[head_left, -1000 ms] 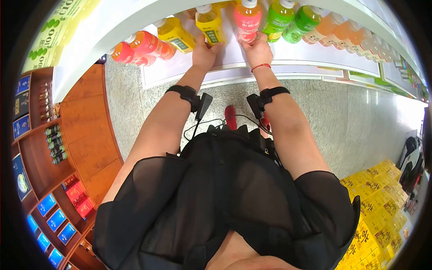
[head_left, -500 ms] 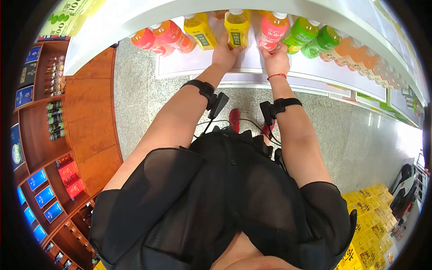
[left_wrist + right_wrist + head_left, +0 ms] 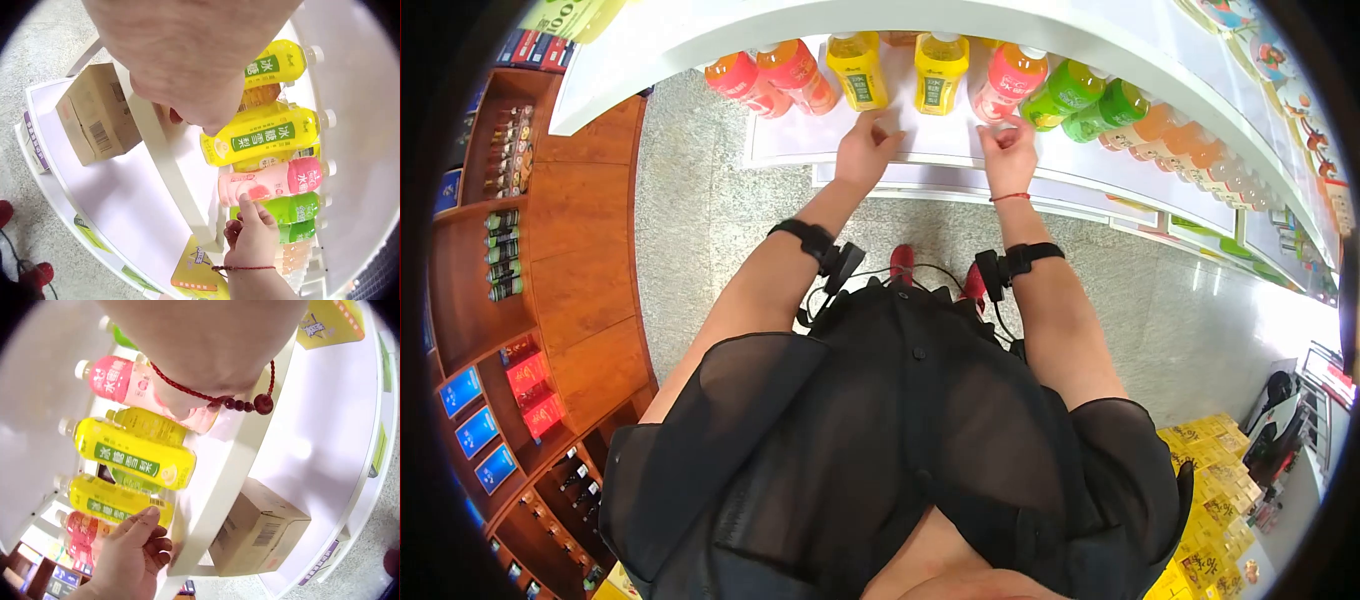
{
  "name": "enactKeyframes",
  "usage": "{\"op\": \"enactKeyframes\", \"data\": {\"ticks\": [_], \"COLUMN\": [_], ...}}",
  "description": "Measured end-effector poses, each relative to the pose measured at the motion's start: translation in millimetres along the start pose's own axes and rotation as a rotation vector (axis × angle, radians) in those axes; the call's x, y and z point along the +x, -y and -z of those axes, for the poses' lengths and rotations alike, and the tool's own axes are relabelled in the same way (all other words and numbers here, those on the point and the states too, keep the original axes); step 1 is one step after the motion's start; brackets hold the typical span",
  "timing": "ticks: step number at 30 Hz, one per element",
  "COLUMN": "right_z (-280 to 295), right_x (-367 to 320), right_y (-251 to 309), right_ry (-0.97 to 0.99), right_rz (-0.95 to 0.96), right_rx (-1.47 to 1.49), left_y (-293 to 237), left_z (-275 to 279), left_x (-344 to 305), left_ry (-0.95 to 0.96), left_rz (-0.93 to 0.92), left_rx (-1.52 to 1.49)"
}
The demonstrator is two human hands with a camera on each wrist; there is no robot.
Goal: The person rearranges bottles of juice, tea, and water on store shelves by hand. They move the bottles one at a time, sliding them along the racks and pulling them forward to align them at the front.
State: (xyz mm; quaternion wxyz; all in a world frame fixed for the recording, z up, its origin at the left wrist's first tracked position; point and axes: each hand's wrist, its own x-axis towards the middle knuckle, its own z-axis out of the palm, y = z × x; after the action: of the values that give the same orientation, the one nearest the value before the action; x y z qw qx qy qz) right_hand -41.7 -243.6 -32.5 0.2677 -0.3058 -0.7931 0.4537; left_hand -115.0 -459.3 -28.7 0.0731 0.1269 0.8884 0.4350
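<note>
In the head view my left hand [image 3: 868, 150] is at the base of the left yellow drink bottle [image 3: 857, 72]. The right wrist view shows one extended digit of it against that bottle's lower end, the other fingers loosely bent. The second yellow bottle [image 3: 941, 74] stands upright to the right, apart from both hands. My right hand [image 3: 1010, 155], with a red bracelet, is at the foot of the pink-labelled bottle [image 3: 1010, 80]. From the left wrist, a fingertip shows right at this bottle's lower part, the remaining fingers bent.
Green bottles [image 3: 1068, 92] and a row of orange drinks [image 3: 1160, 130] continue to the right. Two red-labelled bottles [image 3: 798, 75] stand at the left. An upper shelf edge [image 3: 880, 18] overhangs them. A cardboard box [image 3: 97, 115] sits on the lower shelf.
My left hand has come away from the right yellow bottle and moved left and back to the left one. The right hand stays at the pink-labelled bottle's base. The head view has shifted.
</note>
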Motion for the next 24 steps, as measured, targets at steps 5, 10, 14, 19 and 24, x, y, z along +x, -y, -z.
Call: {"op": "enactKeyframes", "data": {"ticks": [5,10,14,19,24], "right_z": [-20.8,-36.4,-50.6,-56.4,-55.0], "right_x": [-12.4,-4.6,0.5,1.3,-0.4], "right_y": [18.3,41.9,51.8,61.5,64.8], "right_ry": [0.291,0.448,0.448,0.433,0.435], "right_rz": [0.071,0.027,0.085,-0.034,-0.042], "right_rx": [-0.038,-0.236,-0.409,-0.505,-0.503], "left_y": [16.3,16.1,8.4,6.6,-0.1], "left_z": [20.9,29.0,28.9,23.0,24.4], "left_x": [-8.6,9.1,21.9,31.3,30.9], "left_ry": [-0.146,-0.176,-0.110,-0.112,-0.098], "left_rz": [0.083,0.158,0.147,0.123,0.194], "left_rx": [-0.056,-0.106,0.030,0.160,0.165]}}
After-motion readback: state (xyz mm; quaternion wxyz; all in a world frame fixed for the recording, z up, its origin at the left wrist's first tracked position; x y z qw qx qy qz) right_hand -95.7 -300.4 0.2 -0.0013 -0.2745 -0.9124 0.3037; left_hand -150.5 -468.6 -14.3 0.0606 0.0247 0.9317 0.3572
